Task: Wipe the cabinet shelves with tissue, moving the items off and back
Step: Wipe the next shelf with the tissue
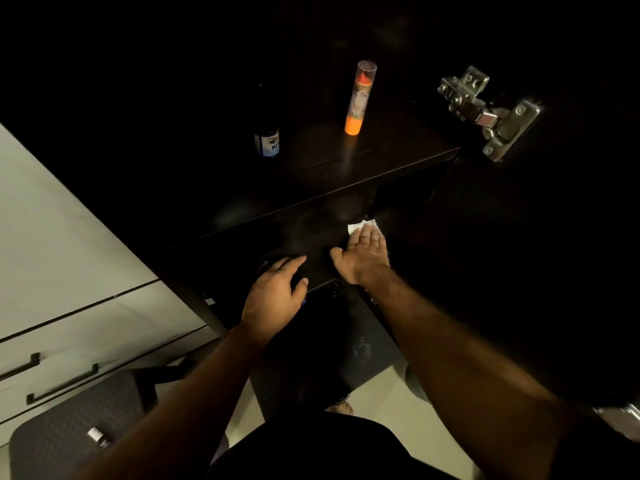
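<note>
Location: inside a dark wooden cabinet, lower shelf [284, 233], dimly lit.
Tissue: white, crumpled, small; lies flat on the lower shelf near its right end, mostly covered, only its far edge showing [362, 225].
Right hand: fingers straight, palm down, pressing the tissue onto the shelf [363, 252].
Left hand: fingers loosely spread, resting on the lower shelf's front edge, holding nothing visible [275, 296].
Upper shelf: dark, glossy [381, 147].
Items on upper shelf: orange spray can [360, 98], upright; dark blue-labelled bottle [266, 142], upright, well apart to its left.
Door hardware: metal hinge [488, 112] at right.
</note>
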`<action>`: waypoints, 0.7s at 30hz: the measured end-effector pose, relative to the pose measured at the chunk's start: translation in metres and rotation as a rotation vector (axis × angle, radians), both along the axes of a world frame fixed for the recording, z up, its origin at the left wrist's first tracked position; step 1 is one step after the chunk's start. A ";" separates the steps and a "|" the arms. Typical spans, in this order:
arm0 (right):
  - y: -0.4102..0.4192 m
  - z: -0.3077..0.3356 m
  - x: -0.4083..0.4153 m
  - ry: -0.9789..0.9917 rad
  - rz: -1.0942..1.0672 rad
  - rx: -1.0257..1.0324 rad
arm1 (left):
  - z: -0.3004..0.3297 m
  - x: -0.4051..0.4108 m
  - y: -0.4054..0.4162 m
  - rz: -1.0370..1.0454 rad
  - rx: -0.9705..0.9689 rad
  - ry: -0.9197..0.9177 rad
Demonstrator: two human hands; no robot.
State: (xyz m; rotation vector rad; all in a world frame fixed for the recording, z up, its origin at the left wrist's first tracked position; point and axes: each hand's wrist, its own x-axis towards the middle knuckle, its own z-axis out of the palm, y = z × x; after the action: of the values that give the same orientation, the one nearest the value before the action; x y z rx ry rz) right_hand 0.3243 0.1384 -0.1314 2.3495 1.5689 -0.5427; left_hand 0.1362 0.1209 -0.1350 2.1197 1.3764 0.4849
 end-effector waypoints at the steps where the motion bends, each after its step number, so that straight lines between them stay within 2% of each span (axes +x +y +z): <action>1: -0.001 -0.002 -0.001 0.022 0.004 0.018 | 0.001 0.001 0.000 -0.004 0.015 -0.003; 7: -0.037 0.001 0.008 -0.004 -0.019 0.004 | 0.003 0.002 0.009 0.013 -0.025 -0.011; 16: 0.026 0.005 0.011 0.154 -0.059 0.049 | 0.008 -0.006 0.006 0.058 -0.100 0.072; 18: 0.018 0.002 0.012 0.116 -0.027 0.105 | 0.010 -0.009 0.007 0.068 -0.098 0.073; 21: 0.001 0.001 0.010 -0.058 0.044 0.111 | 0.013 -0.010 0.009 0.100 -0.125 0.041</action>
State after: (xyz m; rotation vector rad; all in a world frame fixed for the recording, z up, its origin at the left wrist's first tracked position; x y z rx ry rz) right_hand 0.3345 0.1393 -0.1301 2.3812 1.6596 -0.3832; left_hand 0.1259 0.1296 -0.1222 1.9782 1.5011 0.3851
